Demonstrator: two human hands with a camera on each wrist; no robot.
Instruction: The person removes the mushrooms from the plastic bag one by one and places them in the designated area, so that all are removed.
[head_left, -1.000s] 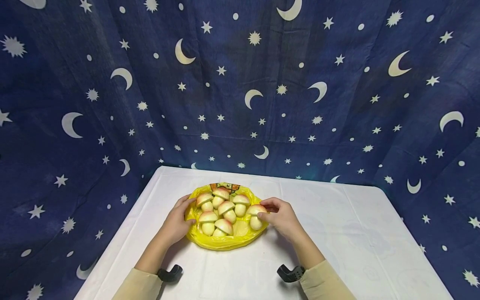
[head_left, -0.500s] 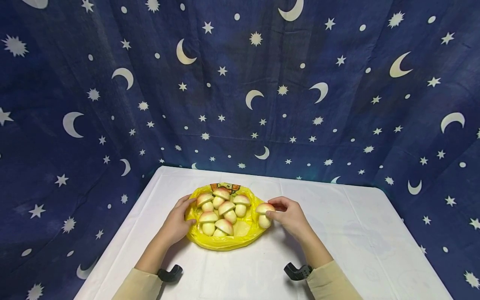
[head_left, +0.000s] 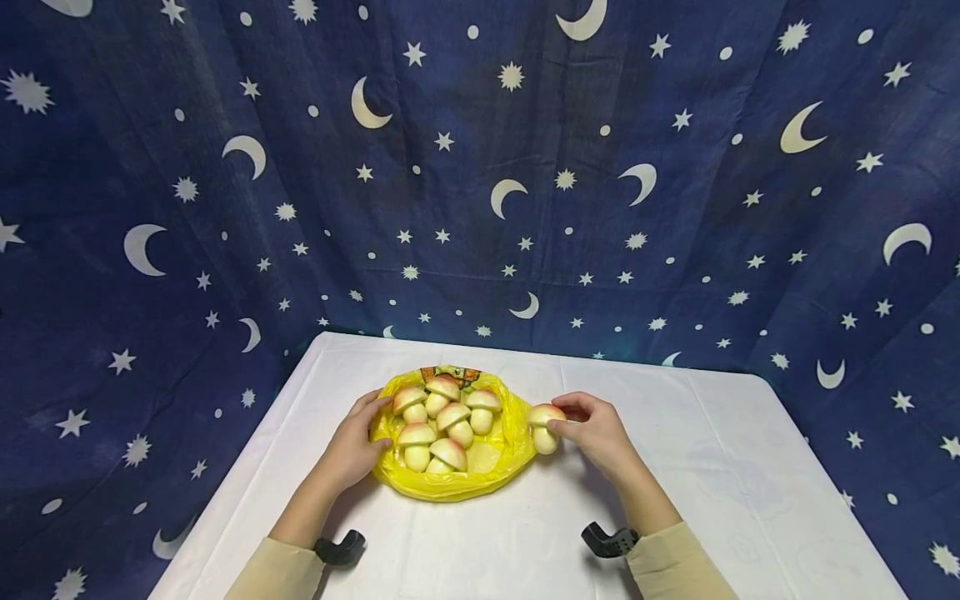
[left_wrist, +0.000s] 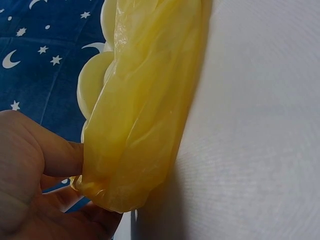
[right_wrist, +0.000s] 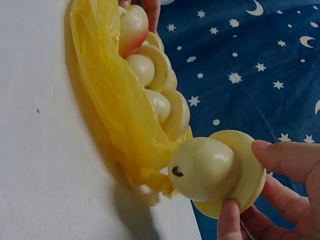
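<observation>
A yellow plastic bag (head_left: 450,487) lies on the table with its mouth spread wide. Several toy mushrooms (head_left: 452,417) with pale stems and pink-tinged caps sit inside it. At the bag's left side, my left hand (head_left: 356,442) holds the rim between thumb and fingers, as the left wrist view shows up close. My right hand (head_left: 600,433) pinches one mushroom (head_left: 545,429) by its cap, just off the bag's right edge. Seen from the right wrist, that mushroom (right_wrist: 205,167) has its rounded stem end, with a dark mark, toward the camera.
A white cloth covers the table (head_left: 675,475). Dark blue curtains (head_left: 480,208) printed with moons and stars stand behind it and at both sides. Each wrist wears a black strap mount, such as the right one (head_left: 607,540).
My right hand has moved right, carrying one mushroom from inside the bag's right edge to just outside it. The left hand and the bag have stayed nearly still.
</observation>
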